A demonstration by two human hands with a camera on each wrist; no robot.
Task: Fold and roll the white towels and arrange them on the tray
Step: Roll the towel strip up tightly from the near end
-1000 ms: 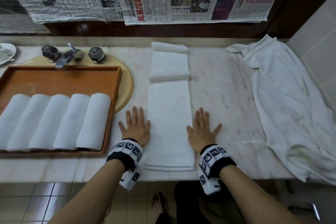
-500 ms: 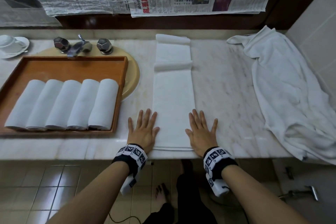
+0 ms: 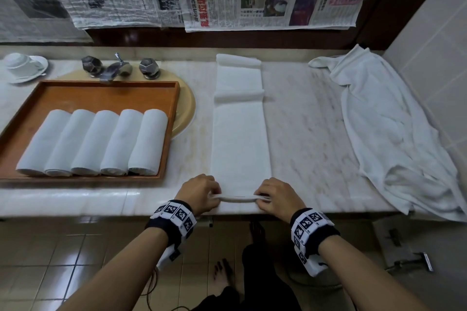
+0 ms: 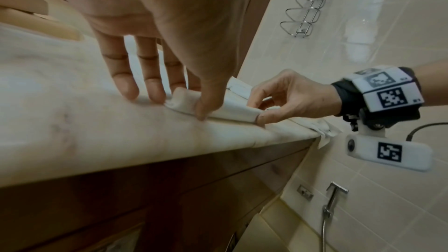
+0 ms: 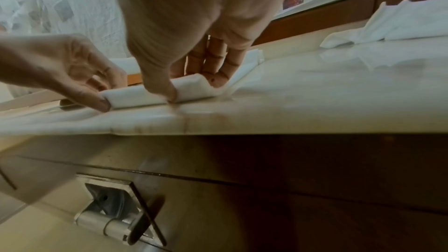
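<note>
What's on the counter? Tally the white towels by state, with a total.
Rolled towels in the tray: 5
Folded strip, near end pinched by the left hand and right hand: 1
Loose towel: 1
Total: 7

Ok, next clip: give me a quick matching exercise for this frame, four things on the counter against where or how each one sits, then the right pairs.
Things:
1. rolled towels
2. folded towel strip
3. loose white towel
4. cup and saucer

States:
A. spread unfolded at the counter's right end
B. far left corner of the counter, behind the wooden tray
C. five side by side in the wooden tray
D. near end pinched by both hands, left hand and right hand, at the counter's front edge

Pairs: 1-C, 2-D, 3-A, 4-B
</note>
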